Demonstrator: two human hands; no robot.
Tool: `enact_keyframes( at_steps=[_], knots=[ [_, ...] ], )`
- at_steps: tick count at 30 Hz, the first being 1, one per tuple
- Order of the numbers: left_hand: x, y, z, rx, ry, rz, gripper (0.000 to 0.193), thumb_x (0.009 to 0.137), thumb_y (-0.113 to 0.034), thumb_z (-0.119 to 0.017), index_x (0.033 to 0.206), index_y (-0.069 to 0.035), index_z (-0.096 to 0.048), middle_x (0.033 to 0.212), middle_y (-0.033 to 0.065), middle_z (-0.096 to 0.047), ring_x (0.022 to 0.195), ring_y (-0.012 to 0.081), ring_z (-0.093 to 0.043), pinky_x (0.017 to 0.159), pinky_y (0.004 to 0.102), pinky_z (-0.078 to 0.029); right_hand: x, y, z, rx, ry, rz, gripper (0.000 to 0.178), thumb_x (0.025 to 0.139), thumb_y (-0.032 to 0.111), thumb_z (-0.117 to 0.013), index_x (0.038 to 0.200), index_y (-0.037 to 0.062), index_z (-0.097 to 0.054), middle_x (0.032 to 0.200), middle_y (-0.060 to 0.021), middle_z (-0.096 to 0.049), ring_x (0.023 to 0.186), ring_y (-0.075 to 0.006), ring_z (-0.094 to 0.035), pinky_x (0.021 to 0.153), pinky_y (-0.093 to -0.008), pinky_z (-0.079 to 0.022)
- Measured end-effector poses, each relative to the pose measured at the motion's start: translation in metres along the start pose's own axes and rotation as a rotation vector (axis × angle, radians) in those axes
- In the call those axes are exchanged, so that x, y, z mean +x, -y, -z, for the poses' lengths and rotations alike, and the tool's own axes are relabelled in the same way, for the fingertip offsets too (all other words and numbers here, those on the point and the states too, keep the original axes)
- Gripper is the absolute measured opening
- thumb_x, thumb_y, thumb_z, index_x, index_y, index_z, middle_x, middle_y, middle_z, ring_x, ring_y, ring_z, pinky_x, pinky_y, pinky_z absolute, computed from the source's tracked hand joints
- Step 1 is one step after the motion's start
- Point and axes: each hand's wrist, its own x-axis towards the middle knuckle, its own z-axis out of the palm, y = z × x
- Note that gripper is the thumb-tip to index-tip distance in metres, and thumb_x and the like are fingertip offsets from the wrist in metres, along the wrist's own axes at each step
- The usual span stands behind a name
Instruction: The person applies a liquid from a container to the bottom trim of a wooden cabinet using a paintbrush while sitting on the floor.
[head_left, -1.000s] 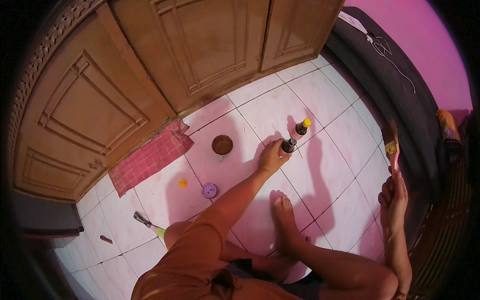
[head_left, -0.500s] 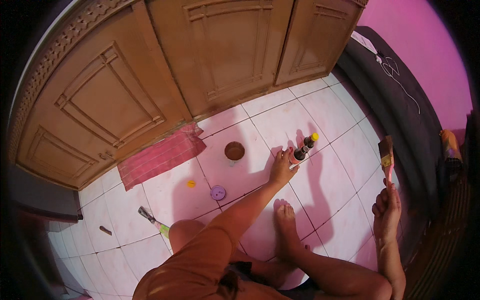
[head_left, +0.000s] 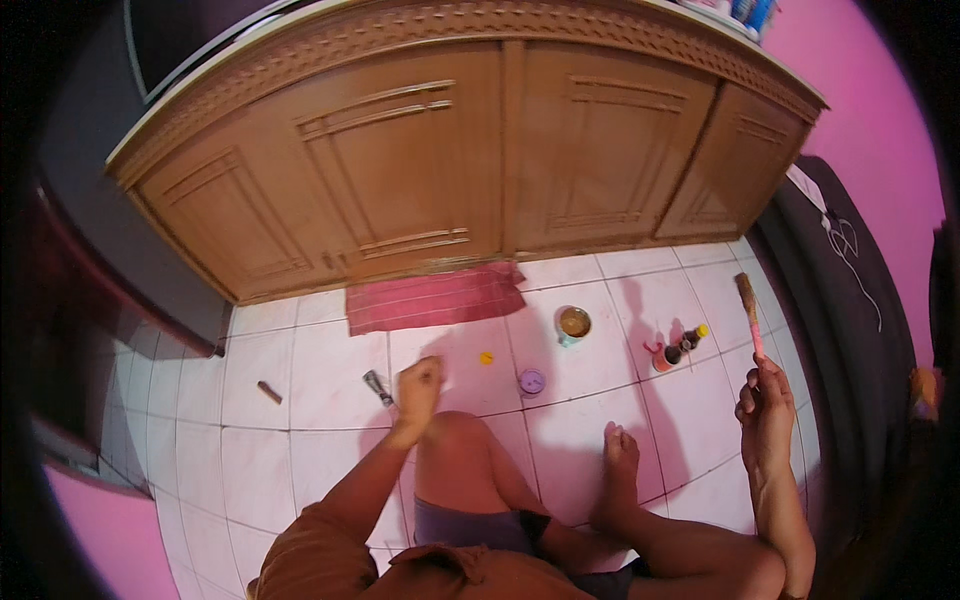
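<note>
My right hand [head_left: 766, 415] is closed around the pink handle of a paintbrush [head_left: 748, 305], bristles pointing up. On the left, my left hand [head_left: 418, 388], its fingers curled in and nothing showing in them, hovers over the floor beside my knee. Close to it lies a tool with a dark grey head [head_left: 377, 386], its handle hidden. A mug of brown liquid [head_left: 574, 322] stands near the cabinet. Right of the mug are a dark bottle with a yellow cap [head_left: 692, 339] and a small container with a red-orange label [head_left: 664, 357].
A purple round lid [head_left: 532, 382] and a small yellow piece [head_left: 486, 357] lie on the tiles. A red cloth [head_left: 435, 300] lies along the brown cabinet [head_left: 400, 170]. Far left is a small brown stick [head_left: 269, 392]. A dark cushioned seat [head_left: 825, 250] with a white cable borders the right.
My left hand has left the bottles and swung left toward the grey-headed tool. My right hand still holds the paintbrush. The view has shifted, with more of the cabinet showing.
</note>
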Motion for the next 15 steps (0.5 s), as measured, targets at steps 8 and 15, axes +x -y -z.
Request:
enact_keyframes(
  at_steps=[8, 15],
  knots=[
    [-0.201, 0.191, 0.251, 1.114, -0.807, 0.806, 0.066, 0.091, -0.046, -0.059, 0.132, 0.004, -0.048, 0.139, 0.0209, -0.048, 0.13, 0.0376, -0.045, 0.105, 0.057, -0.035, -0.025, 0.003, -0.112, -0.113, 0.357, -0.131, 0.015, 0.1, 0.019, -0.053, 0.112, 0.0087, -0.055, 0.079, 0.0023, -0.05, 0.056, -0.0048, -0.039, 0.048, -0.0217, -0.029],
    [-0.231, 0.157, 0.251, 0.9, -0.895, 1.788, 0.084, 0.098, -0.063, -0.024, 0.151, 0.003, -0.028, 0.16, 0.0181, -0.027, 0.15, 0.031, -0.018, 0.118, 0.0562, -0.016, -0.041, -0.009, -0.18, -0.256, 0.52, -0.139, 0.018, 0.1, 0.024, -0.057, 0.11, 0.0095, -0.053, 0.081, 0.0028, -0.047, 0.058, -0.0065, -0.038, 0.05, -0.024, -0.031]
  ],
)
